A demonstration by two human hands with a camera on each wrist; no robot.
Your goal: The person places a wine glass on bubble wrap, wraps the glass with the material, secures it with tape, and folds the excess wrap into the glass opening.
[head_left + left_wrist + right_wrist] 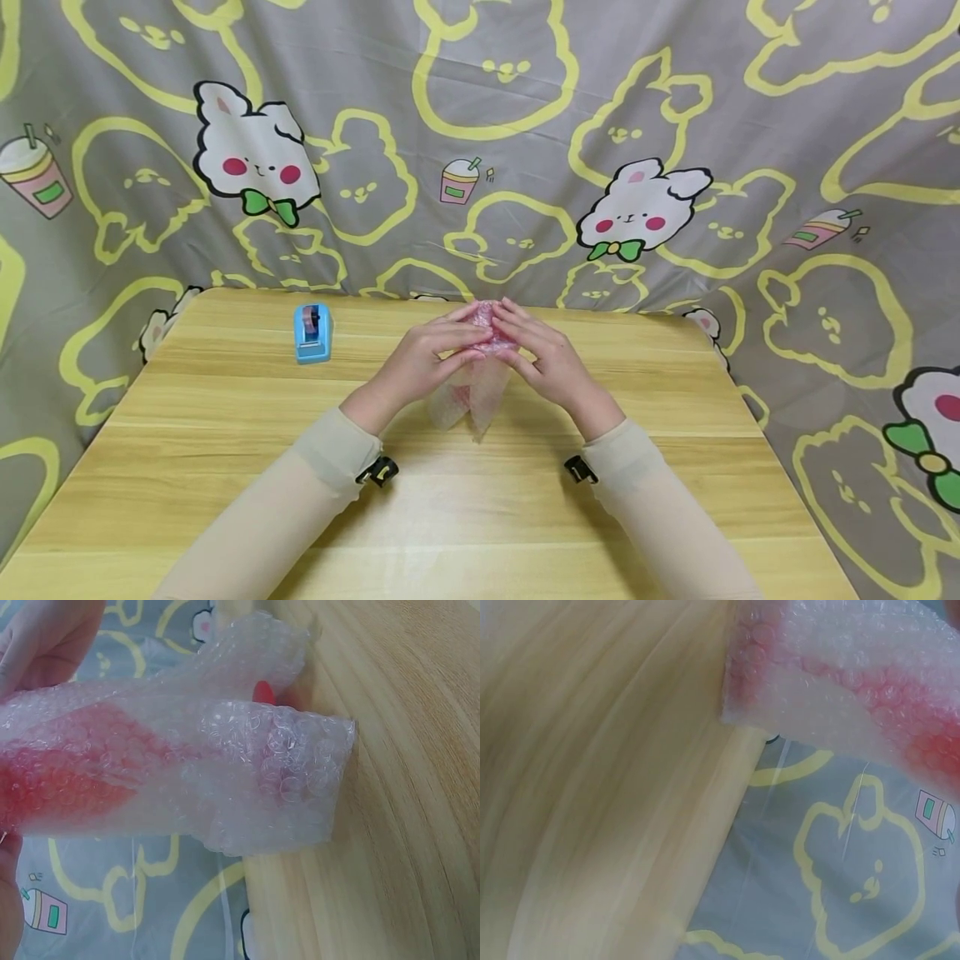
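Both hands grip a red thing (pixel 67 787) wrapped in clear bubble wrap (pixel 487 396) near the table's far edge. My left hand (pixel 423 354) holds the wrap from the left and my right hand (pixel 551 362) from the right, fingers bent over its top. The wrap's loose ends hang toward me in two flaps. A small red tip (pixel 263 692) shows past the wrap's fold in the left wrist view; the kind of thing inside cannot be told. In the right wrist view the bubble wrap (pixel 832 682) fills the upper right.
A blue tape dispenser (pixel 312 352) with a roll of tape stands at the back left of the wooden table (pixel 465 517). Behind and beside the table hangs a grey curtain (pixel 375 75) with cartoon prints. A black wrist strap piece (pixel 382 472) sits at the left cuff.
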